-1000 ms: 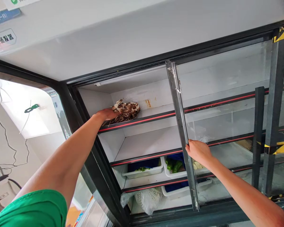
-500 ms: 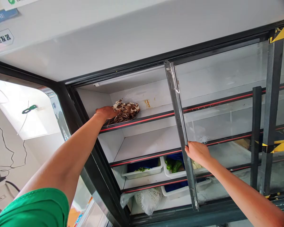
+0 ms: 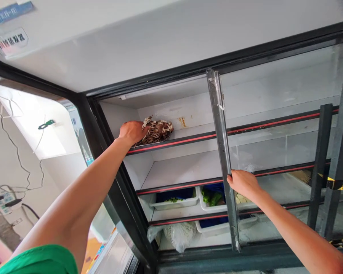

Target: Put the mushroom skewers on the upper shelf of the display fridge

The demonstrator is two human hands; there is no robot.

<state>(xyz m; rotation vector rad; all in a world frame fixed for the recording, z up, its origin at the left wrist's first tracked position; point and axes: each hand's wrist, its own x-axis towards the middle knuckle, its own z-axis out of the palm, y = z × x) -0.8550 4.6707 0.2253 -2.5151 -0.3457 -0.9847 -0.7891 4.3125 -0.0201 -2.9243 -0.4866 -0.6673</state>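
Left hand [image 3: 133, 131] has lifted slightly, fingers closed on the mushrooms [image 3: 157, 130]; right hand [image 3: 241, 183] grips the door edge [image 3: 223, 152]; an overhead pull may spill them

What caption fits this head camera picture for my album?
Left hand on a heap of brown sliced mushrooms, right hand gripping the grey metal door edge.

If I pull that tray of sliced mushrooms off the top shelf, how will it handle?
The tray of sliced mushrooms looks shallow and heaped, so loose slices may spill if tilted. Slices look thin, probably light. The left hand holds one end only, so it may tip.
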